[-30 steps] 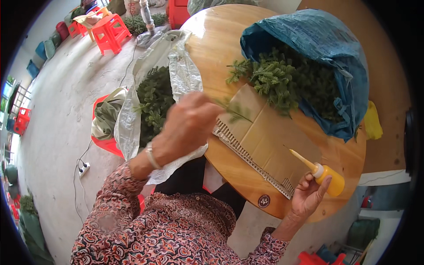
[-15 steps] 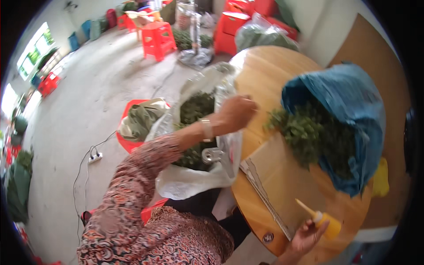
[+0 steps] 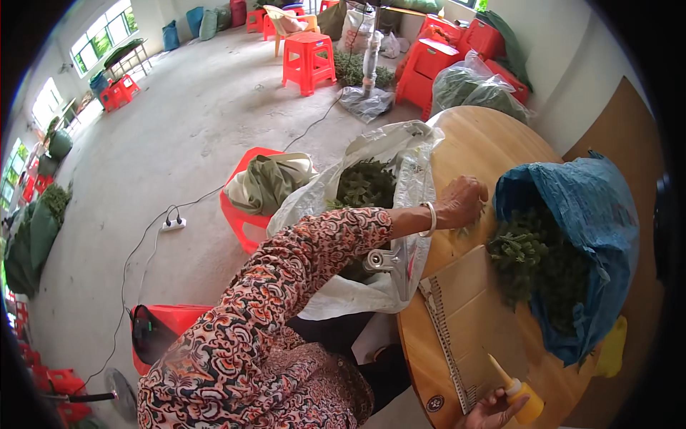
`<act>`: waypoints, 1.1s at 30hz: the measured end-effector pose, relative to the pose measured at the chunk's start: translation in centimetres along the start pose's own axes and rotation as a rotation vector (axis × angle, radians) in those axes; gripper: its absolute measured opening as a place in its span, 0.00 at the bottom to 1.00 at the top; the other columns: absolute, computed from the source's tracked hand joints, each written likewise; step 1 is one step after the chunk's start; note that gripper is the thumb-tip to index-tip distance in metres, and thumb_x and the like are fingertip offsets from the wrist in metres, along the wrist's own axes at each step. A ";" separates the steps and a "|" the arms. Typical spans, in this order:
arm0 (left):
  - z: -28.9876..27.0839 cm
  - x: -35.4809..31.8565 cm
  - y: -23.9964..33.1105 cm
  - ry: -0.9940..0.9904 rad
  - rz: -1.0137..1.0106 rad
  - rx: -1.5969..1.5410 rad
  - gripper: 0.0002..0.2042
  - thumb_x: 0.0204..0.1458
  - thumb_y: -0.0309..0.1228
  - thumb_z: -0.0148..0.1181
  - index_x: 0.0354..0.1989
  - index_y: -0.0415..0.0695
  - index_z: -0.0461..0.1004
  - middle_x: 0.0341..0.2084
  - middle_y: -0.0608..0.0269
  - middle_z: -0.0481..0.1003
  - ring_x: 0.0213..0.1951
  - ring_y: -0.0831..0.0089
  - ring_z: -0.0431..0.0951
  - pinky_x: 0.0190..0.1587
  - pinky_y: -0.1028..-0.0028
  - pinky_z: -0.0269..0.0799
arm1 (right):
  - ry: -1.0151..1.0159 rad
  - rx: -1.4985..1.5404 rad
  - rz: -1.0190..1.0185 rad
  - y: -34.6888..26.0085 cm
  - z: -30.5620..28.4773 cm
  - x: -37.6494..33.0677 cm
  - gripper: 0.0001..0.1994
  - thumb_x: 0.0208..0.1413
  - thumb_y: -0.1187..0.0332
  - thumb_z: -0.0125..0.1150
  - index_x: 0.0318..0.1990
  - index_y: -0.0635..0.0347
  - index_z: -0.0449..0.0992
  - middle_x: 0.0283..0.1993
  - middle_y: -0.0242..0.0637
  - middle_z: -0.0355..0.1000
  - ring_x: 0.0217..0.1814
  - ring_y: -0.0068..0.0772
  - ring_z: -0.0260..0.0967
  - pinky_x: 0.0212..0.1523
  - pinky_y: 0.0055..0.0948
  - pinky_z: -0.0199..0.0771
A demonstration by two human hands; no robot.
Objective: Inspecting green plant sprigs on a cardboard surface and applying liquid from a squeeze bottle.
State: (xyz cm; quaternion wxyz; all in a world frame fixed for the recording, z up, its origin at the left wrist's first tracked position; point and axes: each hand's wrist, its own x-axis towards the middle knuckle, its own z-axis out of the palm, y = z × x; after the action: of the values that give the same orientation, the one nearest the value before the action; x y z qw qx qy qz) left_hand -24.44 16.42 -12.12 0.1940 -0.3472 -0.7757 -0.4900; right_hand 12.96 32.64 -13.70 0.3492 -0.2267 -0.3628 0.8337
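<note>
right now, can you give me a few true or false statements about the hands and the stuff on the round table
1. The left hand is over the round wooden table, closed on a bit of greenery. True.
2. The right hand holds a red stool. False: it holds a yellow-handled tool at the table's near edge.
3. The blue bag on the table is full of green leafy stems. True.
4. A sheet of cardboard lies on the table beside the blue bag. True.
5. The clear plastic bag sits on top of the cardboard. False: it hangs off the table's edge, with greens inside.
</note>
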 end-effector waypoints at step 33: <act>-0.4 -8.9 5.6 -0.475 0.580 0.332 0.11 0.46 0.22 0.57 0.40 0.43 0.76 0.38 0.62 0.69 0.41 0.68 0.65 0.48 0.73 0.65 | 0.048 0.105 -0.187 -1.1 0.8 -1.4 0.18 0.56 0.60 0.63 0.48 0.60 0.71 0.40 0.40 0.74 0.28 0.26 0.70 0.20 0.13 0.67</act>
State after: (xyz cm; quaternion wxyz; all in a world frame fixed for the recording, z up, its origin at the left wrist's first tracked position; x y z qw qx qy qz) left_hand -14.29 14.57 -14.11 0.1929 -0.6191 -0.7373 -0.1892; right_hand 13.82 31.78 -12.22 0.4452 -0.1931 -0.3297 0.8098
